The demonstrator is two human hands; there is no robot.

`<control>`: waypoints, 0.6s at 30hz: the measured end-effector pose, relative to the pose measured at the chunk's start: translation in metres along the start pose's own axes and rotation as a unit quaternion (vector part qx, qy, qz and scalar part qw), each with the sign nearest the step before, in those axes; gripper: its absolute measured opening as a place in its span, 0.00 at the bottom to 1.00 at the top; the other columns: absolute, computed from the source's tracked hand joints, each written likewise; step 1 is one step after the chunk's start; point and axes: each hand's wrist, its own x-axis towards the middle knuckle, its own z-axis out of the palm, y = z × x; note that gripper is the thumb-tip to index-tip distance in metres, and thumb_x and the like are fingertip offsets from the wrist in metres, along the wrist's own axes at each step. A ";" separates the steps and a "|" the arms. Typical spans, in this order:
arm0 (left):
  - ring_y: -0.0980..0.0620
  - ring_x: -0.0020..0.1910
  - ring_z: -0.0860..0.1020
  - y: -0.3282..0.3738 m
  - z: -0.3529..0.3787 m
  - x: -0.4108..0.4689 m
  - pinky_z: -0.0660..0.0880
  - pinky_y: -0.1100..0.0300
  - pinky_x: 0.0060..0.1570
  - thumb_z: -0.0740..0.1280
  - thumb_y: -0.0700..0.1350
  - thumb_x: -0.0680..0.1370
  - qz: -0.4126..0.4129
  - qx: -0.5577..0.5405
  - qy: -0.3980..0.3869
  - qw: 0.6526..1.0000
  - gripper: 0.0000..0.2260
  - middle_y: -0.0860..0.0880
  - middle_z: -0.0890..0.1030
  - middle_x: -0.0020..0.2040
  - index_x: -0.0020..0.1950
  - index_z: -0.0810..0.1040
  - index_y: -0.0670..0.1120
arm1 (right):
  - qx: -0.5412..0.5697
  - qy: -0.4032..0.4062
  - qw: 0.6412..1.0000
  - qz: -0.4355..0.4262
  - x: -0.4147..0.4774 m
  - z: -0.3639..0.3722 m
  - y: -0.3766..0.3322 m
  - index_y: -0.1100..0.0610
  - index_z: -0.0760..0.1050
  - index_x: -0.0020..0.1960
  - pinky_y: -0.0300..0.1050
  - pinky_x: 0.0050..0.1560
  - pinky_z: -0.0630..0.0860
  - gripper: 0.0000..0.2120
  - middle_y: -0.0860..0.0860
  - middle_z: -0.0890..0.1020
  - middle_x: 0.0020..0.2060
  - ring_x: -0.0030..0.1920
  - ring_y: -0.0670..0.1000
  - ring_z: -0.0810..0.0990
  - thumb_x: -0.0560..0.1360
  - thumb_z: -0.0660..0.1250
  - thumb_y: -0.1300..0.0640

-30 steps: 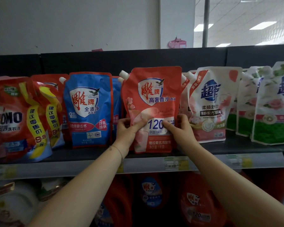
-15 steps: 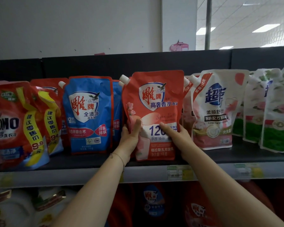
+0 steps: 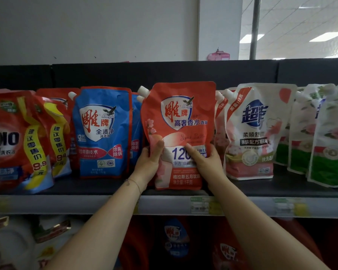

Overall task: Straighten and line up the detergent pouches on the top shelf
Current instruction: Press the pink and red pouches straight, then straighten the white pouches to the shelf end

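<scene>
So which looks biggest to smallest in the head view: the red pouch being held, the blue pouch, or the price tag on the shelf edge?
1. The red pouch, though it sits nearer the camera, so it may really match the blue one.
2. The blue pouch.
3. The price tag, by far the smallest.

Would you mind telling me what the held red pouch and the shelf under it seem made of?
Red pouch: probably flexible plastic film, slightly glossy; it creases and dents where the left hand and right hand grip it. Shelf: dark, matte surface, possibly painted metal; the look leaves that open.
</scene>
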 end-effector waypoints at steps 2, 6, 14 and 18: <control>0.50 0.54 0.79 0.001 0.000 -0.002 0.76 0.48 0.57 0.63 0.80 0.55 0.004 -0.005 0.008 1.000 0.50 0.48 0.79 0.59 0.66 0.68 0.47 | -0.019 0.012 1.000 -0.005 0.000 -0.001 0.001 0.50 0.65 0.65 0.49 0.46 0.81 0.35 0.49 0.80 0.52 0.47 0.49 0.83 0.64 0.77 0.42; 0.51 0.56 0.76 0.005 0.006 -0.009 0.74 0.55 0.56 0.69 0.66 0.66 0.079 0.023 0.139 0.987 0.34 0.50 0.75 0.58 0.63 0.66 0.47 | -0.216 0.143 0.959 -0.118 -0.001 -0.001 0.003 0.54 0.62 0.60 0.50 0.57 0.74 0.40 0.50 0.72 0.56 0.55 0.50 0.74 0.60 0.75 0.33; 0.50 0.43 0.74 0.024 0.002 -0.038 0.75 0.55 0.39 0.69 0.43 0.74 0.395 0.347 0.224 0.821 0.10 0.46 0.73 0.48 0.51 0.72 0.43 | -0.522 0.171 0.717 -0.429 -0.029 0.005 -0.003 0.57 0.70 0.48 0.53 0.44 0.72 0.11 0.56 0.75 0.50 0.47 0.58 0.73 0.73 0.61 0.49; 0.51 0.39 0.74 0.039 0.006 -0.048 0.70 0.62 0.30 0.68 0.42 0.73 0.459 0.425 0.107 0.773 0.06 0.48 0.72 0.46 0.48 0.73 0.44 | -0.559 0.087 0.695 -0.444 -0.038 -0.014 -0.023 0.58 0.71 0.46 0.52 0.42 0.71 0.12 0.54 0.75 0.45 0.43 0.58 0.73 0.69 0.60 0.51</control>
